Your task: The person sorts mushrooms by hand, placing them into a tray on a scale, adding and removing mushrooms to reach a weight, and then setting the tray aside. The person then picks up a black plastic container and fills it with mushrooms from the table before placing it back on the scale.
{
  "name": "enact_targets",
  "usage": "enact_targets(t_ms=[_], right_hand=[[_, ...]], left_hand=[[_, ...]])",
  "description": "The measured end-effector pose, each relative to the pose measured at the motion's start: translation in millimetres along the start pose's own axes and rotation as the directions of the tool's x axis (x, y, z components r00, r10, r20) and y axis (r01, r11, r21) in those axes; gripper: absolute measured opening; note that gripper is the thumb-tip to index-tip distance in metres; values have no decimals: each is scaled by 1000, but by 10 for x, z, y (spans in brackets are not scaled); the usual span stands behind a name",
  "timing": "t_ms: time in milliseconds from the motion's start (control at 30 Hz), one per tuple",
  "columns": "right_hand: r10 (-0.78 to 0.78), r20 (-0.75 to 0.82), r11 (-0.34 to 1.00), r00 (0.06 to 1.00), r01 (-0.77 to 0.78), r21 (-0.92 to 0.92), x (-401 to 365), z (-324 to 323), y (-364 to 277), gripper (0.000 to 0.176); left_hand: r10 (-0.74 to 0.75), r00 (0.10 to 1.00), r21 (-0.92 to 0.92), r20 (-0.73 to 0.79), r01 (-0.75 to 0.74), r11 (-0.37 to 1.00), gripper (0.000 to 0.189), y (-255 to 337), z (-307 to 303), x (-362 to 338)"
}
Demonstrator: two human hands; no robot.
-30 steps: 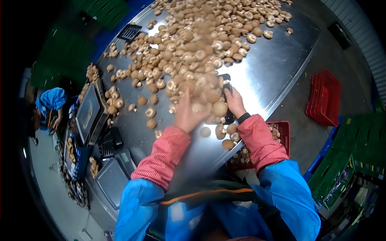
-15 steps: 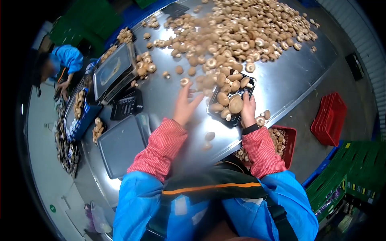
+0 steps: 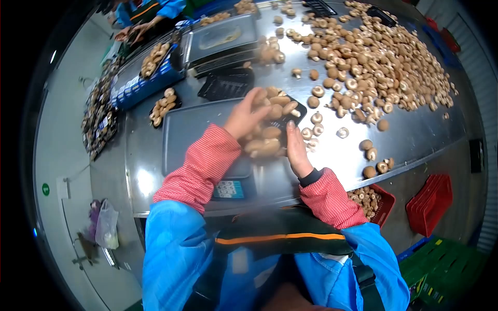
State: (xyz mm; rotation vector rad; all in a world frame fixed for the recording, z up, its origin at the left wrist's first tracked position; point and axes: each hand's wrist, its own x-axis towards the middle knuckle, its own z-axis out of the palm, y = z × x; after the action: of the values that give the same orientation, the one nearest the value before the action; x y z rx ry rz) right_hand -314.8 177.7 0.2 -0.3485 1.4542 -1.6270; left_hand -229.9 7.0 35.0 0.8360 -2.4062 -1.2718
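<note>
A black plastic tray (image 3: 298, 111) heaped with brown mushrooms (image 3: 271, 132) is between my hands, blurred by motion, over the right part of a grey weighing scale (image 3: 199, 124). My right hand (image 3: 297, 151) grips its right side, thumb lying along the rim. At the left side, my left hand (image 3: 248, 115) is curled against the tray and its mushrooms, thumb across the top; the tray's left rim is hidden beneath it. The scale's blue-and-white keypad (image 3: 229, 189) shows below my left wrist.
A large mushroom pile (image 3: 389, 67) covers the steel table's (image 3: 332, 166) far right. Behind the scale lie empty black trays (image 3: 226, 84) and a second scale (image 3: 223, 39). A filled tray (image 3: 164, 107) stands left. Red crates (image 3: 429, 205) are on the floor right; a co-worker (image 3: 150, 15) is far left.
The mushroom tray has moved left, from beside the pile to over the scale. My left hand has gone from a mushroom on the table to the tray. My view has turned left.
</note>
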Motion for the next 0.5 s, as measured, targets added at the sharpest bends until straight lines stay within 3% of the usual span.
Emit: enact_targets(t_ms=[100, 200, 333, 433, 500], right_hand=[[118, 192, 989, 974, -132, 66, -13, 381, 94, 57], [250, 347, 968, 904, -220, -124, -96, 663, -12, 49], [308, 403, 908, 862, -140, -394, -168, 861, -64, 42], [268, 386, 900, 883, -87, -427, -143, 903, -51, 43], [188, 418, 895, 889, 20, -445, -32, 833, 45, 41]], left_hand=[[-18, 997, 54, 81, 13, 998, 60, -214, -586, -101], [-36, 992, 135, 117, 20, 991, 57, -450, -1002, -185], [-55, 993, 243, 107, 28, 970, 52, -755, -1270, -295], [96, 994, 407, 49, -108, 907, 47, -924, -1270, -335], [170, 985, 353, -19, -152, 923, 40, -972, -1258, -352]])
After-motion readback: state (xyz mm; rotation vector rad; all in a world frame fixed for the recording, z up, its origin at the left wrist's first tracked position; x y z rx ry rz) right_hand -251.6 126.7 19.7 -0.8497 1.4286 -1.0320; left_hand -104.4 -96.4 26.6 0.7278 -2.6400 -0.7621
